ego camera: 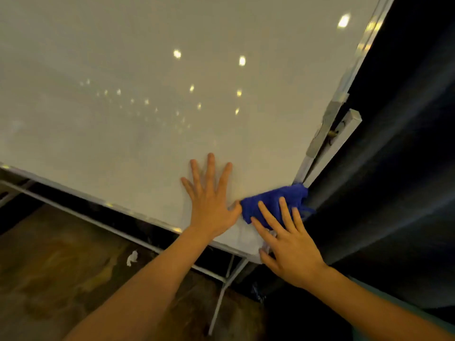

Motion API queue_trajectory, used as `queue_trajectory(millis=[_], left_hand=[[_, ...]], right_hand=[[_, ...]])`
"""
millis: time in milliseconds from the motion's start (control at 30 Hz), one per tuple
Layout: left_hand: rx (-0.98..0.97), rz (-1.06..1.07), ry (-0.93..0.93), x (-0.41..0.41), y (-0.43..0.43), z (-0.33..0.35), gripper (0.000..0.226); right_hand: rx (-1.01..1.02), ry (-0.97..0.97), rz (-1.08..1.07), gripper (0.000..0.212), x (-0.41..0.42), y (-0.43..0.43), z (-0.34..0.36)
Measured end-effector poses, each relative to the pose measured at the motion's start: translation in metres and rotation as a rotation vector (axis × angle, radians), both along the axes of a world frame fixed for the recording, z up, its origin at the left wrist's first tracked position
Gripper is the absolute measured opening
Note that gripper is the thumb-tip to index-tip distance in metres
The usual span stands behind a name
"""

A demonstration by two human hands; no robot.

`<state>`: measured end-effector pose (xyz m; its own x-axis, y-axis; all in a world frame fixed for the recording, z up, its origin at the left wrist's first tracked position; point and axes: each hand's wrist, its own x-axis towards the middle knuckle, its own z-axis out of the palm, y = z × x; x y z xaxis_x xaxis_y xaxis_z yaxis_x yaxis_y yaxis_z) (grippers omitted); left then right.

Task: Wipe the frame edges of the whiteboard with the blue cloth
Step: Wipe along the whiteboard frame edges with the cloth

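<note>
your left hand (211, 207) lies flat on the whiteboard (147, 94), fingers spread wide and pointing up the board, palm against the white surface near the lower right corner; it grips nothing. its thumb reaches toward the cloth (273, 200) and meets its left edge. your right hand (290, 244) sits just beside it, lower and nearer the corner, with the fingers extended and laid over the blue cloth, pressing it down rather than closing around it; the hand is open and flat, holding the cloth only by pressure. the cloth is bunched into a rough wad and rests on the board's lower right area, its far end up against the frame (322, 141) on the right side, where the metal strip meets a pale bracket (342, 136). the bottom frame edge runs diagonally from the left of the view down to the corner under your right palm. ceiling lights reflect as small bright spots across the board. below the board the thin stand legs (221, 299) cross over a brown floor (49, 267), where a small white scrap (132, 257) lies. a dark curtain (394, 168) hangs to the right, close behind the frame.
</note>
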<state>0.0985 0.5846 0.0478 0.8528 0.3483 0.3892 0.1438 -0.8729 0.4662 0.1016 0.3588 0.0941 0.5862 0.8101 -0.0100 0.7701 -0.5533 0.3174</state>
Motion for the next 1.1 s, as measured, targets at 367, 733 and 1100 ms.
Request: queue_trajectory(millis=[367, 733, 1100], left_hand=[[-0.795, 0.447, -0.086, -0.027, -0.081, -0.047, 0.077], [-1.293, 0.569, -0.008, -0.025, -0.167, -0.019, 0.09], [-1.551, 0.443, 0.286, -0.016, -0.145, 0.018, 0.102]], right_hand=[[-0.084, -0.023, 0.441, 0.071, 0.048, 0.013, 0.033], [-0.705, 0.012, 0.912, 0.057, 0.068, 0.139, 0.053], [-1.091, 0.094, 1.164, 0.064, 0.046, 0.235, 0.023]])
